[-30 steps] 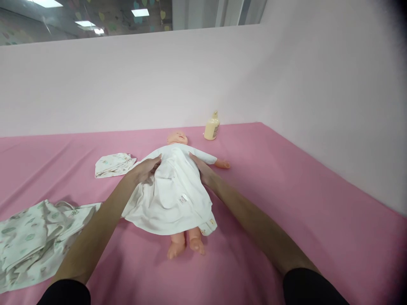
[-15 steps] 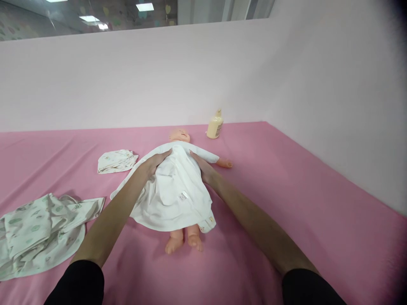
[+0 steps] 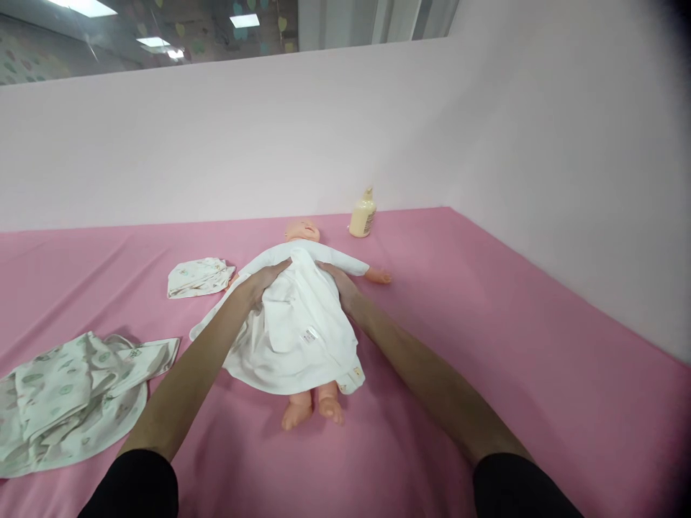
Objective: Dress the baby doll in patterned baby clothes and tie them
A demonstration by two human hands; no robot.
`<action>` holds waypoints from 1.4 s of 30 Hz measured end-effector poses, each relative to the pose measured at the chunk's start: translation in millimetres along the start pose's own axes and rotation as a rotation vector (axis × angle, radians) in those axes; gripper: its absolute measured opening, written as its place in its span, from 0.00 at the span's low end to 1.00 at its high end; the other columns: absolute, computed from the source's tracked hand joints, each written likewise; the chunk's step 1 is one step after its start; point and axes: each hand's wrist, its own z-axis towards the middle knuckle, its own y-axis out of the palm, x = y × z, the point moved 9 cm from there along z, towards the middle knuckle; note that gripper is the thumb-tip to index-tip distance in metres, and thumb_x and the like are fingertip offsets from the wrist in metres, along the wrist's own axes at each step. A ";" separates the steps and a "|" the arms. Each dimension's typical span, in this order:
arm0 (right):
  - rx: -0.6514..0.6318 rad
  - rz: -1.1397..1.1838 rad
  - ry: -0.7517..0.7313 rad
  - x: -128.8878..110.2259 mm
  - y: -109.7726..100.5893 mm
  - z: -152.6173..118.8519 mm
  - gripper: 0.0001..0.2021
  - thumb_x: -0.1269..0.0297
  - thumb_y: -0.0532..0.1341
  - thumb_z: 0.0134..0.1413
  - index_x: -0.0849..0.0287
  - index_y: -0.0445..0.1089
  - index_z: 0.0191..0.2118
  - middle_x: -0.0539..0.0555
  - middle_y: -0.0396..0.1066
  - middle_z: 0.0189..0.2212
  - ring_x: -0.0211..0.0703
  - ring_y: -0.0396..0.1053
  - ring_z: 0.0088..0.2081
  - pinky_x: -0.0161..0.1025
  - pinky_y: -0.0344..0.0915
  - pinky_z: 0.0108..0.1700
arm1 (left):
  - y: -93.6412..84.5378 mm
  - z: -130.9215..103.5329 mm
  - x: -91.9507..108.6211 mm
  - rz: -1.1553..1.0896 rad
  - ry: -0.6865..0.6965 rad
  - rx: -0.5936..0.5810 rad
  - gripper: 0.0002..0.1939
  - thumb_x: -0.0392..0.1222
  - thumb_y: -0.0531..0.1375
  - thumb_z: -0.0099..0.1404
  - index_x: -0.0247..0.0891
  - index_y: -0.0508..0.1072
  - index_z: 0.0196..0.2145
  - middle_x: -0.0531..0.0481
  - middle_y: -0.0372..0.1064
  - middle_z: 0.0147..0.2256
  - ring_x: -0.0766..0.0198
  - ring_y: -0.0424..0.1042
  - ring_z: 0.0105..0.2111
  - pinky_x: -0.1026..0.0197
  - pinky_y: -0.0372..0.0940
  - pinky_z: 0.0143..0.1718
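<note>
A baby doll (image 3: pixel 303 230) lies on its back, head away from me, with a white baby garment (image 3: pixel 291 309) over its body. One sleeve covers the doll's arm on the right, and only that hand sticks out; both feet show below the hem. My left hand (image 3: pixel 268 278) rests on the left side of the chest, fingers stretched out over the cloth. Opposite it, my right hand (image 3: pixel 339 282) lies along the right side of the chest, its fingers also extended. Both thumbs are hard to make out. The garment's left sleeve runs partly behind my left forearm.
A pale yellow pump bottle (image 3: pixel 362 216) stands near the back wall (image 3: pixel 216 144). On the left are a small folded printed cloth (image 3: pixel 199 278) and a larger leaf-print baby garment (image 3: pixel 65 403). Everything lies on a pink sheet (image 3: pixel 540 374), with another wall along the right.
The view has shifted slightly. My right hand has slid a little lower and left along the garment; my left hand stays almost in place. The doll and garment look nearly the same.
</note>
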 end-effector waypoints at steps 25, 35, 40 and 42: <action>0.104 -0.127 -0.082 -53.2 6.7 -33.8 0.13 0.54 0.69 0.49 0.55 0.73 0.38 0.55 0.79 0.37 0.56 0.72 0.47 0.49 0.69 0.53 | -35.7 -84.7 -10.1 0.955 0.290 0.106 0.25 0.66 0.60 0.56 0.40 0.68 0.36 0.46 0.68 0.36 0.52 0.67 0.38 0.55 0.60 0.41; 0.137 -0.089 -0.176 -89.0 5.0 -48.9 0.20 0.54 0.68 0.48 0.54 0.72 0.47 0.60 0.77 0.39 0.58 0.71 0.51 0.50 0.70 0.51 | -65.7 -77.3 -27.4 1.376 0.195 0.314 0.31 0.67 0.57 0.59 0.36 0.68 0.46 0.35 0.65 0.49 0.39 0.58 0.55 0.37 0.48 0.59; 0.121 -0.050 -0.262 -119.4 -2.0 -57.1 0.15 0.58 0.63 0.56 0.56 0.71 0.47 0.58 0.78 0.37 0.56 0.71 0.47 0.50 0.69 0.51 | -59.8 -94.9 -6.5 1.369 0.160 0.601 0.37 0.55 0.60 0.61 0.29 0.59 0.61 0.25 0.56 0.60 0.32 0.49 0.64 0.28 0.34 0.62; 0.159 -0.061 -0.275 -128.2 -9.1 -61.8 0.14 0.57 0.61 0.58 0.56 0.71 0.48 0.58 0.78 0.36 0.56 0.72 0.46 0.50 0.69 0.50 | -34.5 -103.0 4.8 1.262 0.259 0.571 0.35 0.49 0.58 0.63 0.31 0.56 0.64 0.29 0.52 0.64 0.36 0.47 0.66 0.33 0.39 0.64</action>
